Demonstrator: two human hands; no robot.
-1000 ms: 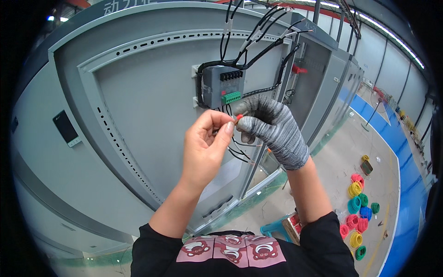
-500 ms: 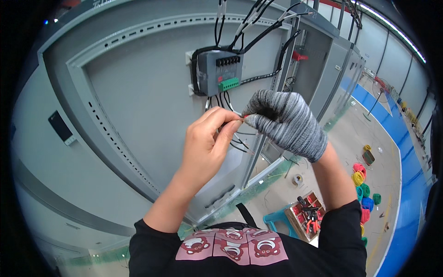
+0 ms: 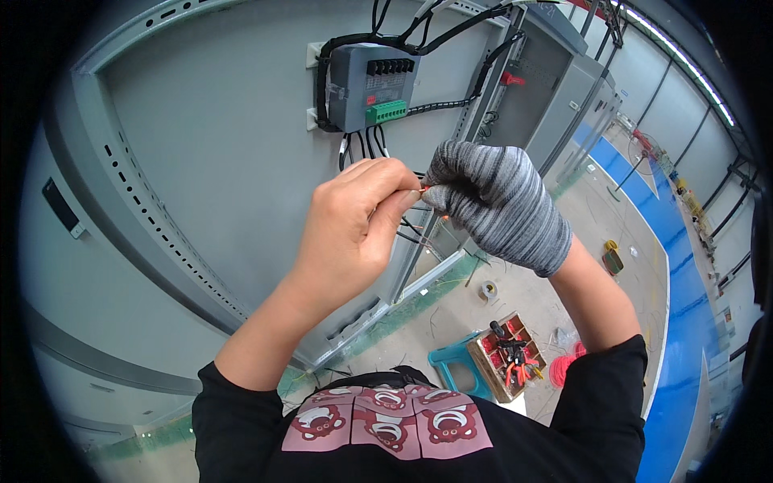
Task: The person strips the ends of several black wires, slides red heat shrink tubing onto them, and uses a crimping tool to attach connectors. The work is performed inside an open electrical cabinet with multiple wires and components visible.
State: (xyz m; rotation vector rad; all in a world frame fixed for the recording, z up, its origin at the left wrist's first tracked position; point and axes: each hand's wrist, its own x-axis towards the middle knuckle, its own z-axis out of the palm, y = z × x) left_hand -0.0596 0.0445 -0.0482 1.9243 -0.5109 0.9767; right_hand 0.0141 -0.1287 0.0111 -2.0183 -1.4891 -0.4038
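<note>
My left hand [image 3: 348, 229], bare, pinches a thin wire between thumb and forefinger in front of the cabinet. In a grey knitted glove, my right hand [image 3: 499, 205] is closed, its fingertips meeting the left ones at a small red piece [image 3: 423, 191] on the wire's end. Most of that wire is hidden by the fingers. Above the hands a grey meter module [image 3: 370, 84] with a green terminal block [image 3: 387, 112] is fixed to the panel. Several black wires [image 3: 366, 143] hang from under it and pass behind my hands, some with bare copper tips.
The cabinet's perforated frame [image 3: 149, 213] curves along the left. On the floor at lower right, a wooden box of tools and red parts [image 3: 501, 362] rests on a blue stool [image 3: 443, 358]. Nearby lie a tape roll [image 3: 488, 291] and a red wire coil [image 3: 561, 370].
The view has shifted, so the module sits higher and the tool box further left. Both hands stay together, pinching at the small red piece; the right fingers have curled in more.
</note>
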